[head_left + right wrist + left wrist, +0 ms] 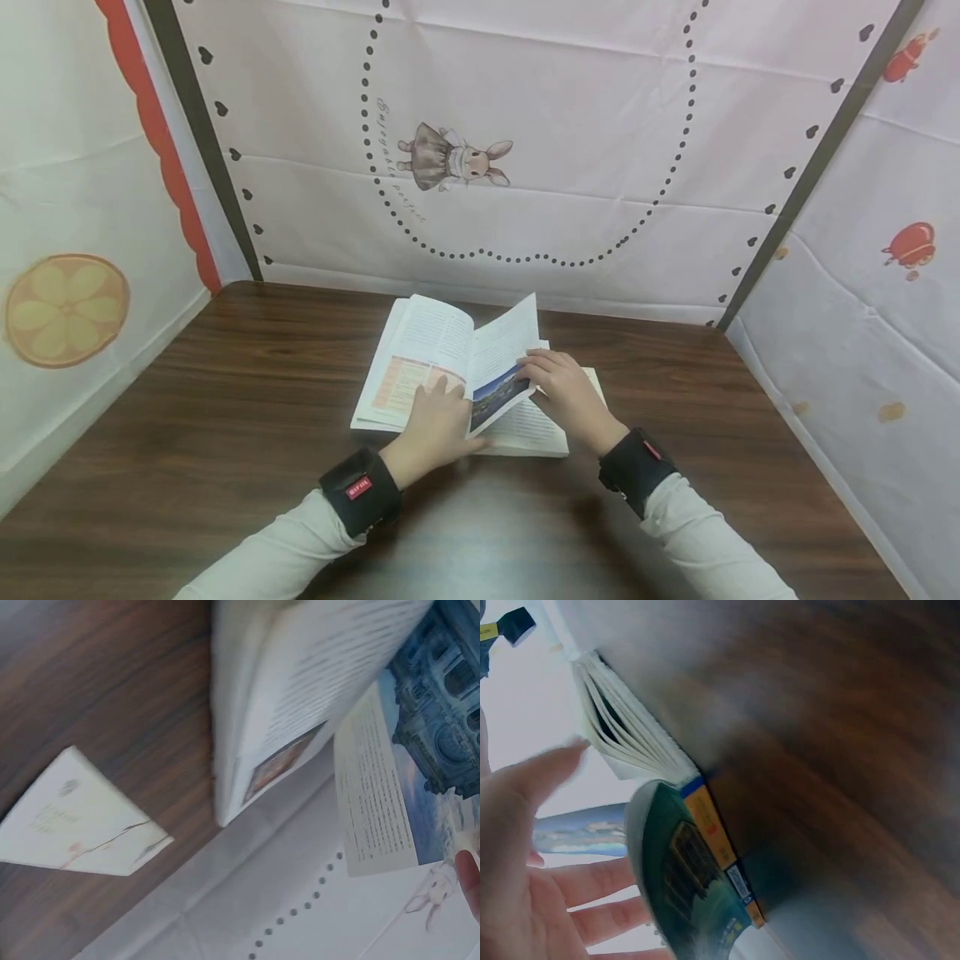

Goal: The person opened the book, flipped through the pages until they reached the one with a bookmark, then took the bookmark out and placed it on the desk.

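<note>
An open book (427, 333) lies on the table, its text pages facing up. My left hand (437, 419) rests on the lower part of the left page with its fingers spread. In the left wrist view the same hand (562, 877) is beside the book's curved green cover (679, 862) and orange-and-blue spine (712, 829). Near its outer edge, my right hand (566, 390) pinches a raised page (506, 342) that has text and a landscape photo. The right wrist view shows a page with a blue building picture (442, 697) and only a fingertip (469, 879) of that hand.
The dark wooden table (225, 433) surrounds the book. A white printed cloth (525, 167) with a rabbit drawing hangs behind, with more cloth at both sides. A cream panel (82, 825) with a thin branch drawing shows in the right wrist view; whether it belongs to the book I cannot tell.
</note>
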A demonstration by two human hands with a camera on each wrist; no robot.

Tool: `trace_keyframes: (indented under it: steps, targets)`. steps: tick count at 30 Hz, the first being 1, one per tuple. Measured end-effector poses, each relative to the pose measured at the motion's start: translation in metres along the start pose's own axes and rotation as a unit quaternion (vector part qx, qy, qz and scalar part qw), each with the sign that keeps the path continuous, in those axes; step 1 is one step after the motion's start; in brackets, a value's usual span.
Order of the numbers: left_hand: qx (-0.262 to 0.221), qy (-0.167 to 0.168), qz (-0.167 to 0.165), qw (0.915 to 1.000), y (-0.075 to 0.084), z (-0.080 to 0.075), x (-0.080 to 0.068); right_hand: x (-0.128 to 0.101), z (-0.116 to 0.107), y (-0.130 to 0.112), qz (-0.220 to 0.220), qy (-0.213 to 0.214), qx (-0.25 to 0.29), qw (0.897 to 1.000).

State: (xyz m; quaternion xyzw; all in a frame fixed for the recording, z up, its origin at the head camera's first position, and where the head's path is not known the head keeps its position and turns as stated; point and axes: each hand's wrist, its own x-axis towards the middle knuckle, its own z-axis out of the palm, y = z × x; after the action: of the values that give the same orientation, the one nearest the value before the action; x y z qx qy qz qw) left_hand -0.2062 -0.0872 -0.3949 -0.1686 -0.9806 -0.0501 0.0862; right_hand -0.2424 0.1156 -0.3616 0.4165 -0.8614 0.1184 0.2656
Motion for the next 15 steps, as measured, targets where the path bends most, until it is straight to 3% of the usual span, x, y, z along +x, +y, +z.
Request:
trace_keyframes:
  steps: [9,15]
  targets:
    - [-0.009,0.018,-0.015,0.9997,0.0051,0.0037,0.0043,0.0091,0.0005,-0.0039,0.004,0.017,0.011,1.0]
    - [-0.031,0.111,-0.02,0.9931,-0.0017,0.0031,0.0035,0.0034,-0.0005,0.0019,0.041,0.047,0.047,0.997]
